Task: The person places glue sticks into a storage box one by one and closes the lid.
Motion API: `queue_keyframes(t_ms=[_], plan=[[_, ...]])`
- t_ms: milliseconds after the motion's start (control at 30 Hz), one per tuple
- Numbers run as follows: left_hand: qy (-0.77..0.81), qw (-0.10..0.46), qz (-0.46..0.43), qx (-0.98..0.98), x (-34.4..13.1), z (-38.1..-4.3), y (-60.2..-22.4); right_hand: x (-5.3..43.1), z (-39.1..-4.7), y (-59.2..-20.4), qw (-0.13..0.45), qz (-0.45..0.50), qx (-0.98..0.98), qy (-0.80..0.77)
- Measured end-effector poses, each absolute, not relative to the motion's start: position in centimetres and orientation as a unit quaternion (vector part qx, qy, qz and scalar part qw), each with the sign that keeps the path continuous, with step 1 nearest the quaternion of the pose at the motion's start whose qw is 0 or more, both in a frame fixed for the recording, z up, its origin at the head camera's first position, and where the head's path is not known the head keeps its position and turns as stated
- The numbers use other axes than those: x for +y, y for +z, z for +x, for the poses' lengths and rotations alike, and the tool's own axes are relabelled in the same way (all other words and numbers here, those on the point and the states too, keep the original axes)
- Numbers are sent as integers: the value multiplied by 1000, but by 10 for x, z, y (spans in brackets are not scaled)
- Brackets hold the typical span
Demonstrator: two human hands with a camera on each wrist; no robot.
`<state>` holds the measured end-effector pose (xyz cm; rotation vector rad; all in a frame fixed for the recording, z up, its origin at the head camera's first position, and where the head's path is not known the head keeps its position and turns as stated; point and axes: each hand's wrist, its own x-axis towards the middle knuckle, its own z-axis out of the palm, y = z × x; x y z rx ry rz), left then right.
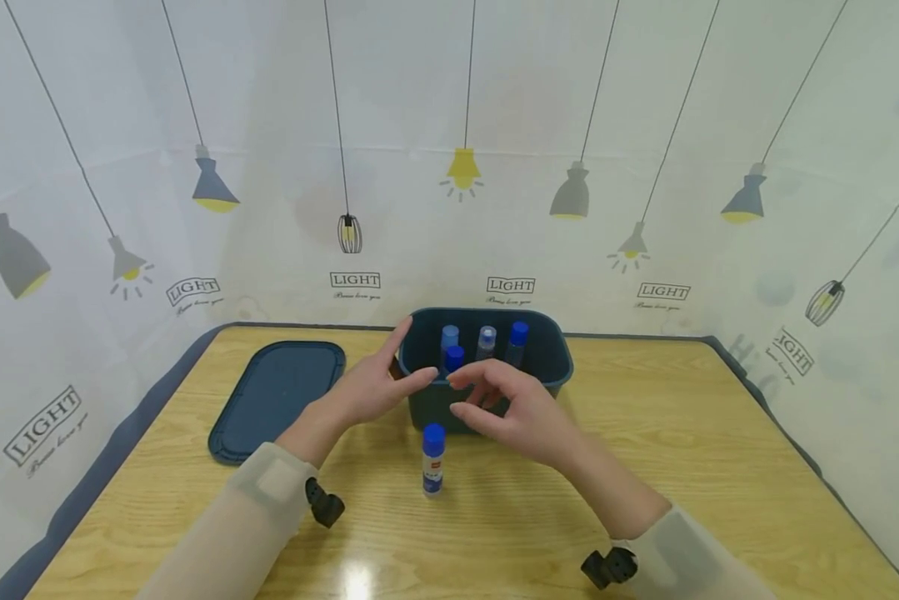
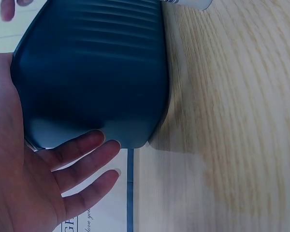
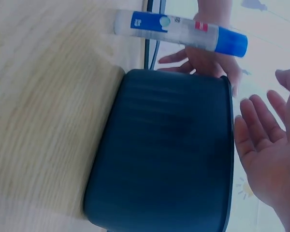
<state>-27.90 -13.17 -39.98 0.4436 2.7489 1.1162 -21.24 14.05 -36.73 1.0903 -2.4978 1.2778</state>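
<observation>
Glue stick on its feet, both hands up at the bin!

Glue stick (image 1: 433, 459) stands upright on the worktop (image 1: 666, 433), midway between the left and right edges and nearer the front edge than the bin (image 1: 437, 407), which sits by the back edge. Four capped tubes (image 1: 519, 335) poke up inside it! My left hand (image 1: 362, 387) is spread at the bin's left end, thumb on the rim; whether every fingertip touches, I can't tell. My right hand (image 1: 527, 412) hangs by the front rim, fingers loosely bent, thumb apart, nothing pinched. Over near the back left corner, the lid (image 1: 280, 400) lies flat.

I'd call this steadying the bin mid-sort, though packing or unpacking, I can't say! If the stick is to join the others, it calls for a pinch below the cap, then a lift over that rim.
</observation>
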Motion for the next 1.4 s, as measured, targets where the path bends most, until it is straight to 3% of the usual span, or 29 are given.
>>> queue_keyframes(t_ms=[300, 533, 933, 1400], plan=[[379, 71, 155, 909, -133, -280, -400, 134, -207, -376, -64, 379, -837, 390], [379, 71, 152, 910, -133, -279, -401, 129, -206, -386, -107, 373, -836, 387], [380, 70, 152, 910, -133, -279, -401, 126, -202, -390, -99, 365, -838, 394], [373, 69, 149, 913, -132, -279, -402, 142, -199, -390, -18, 364, -823, 435]])
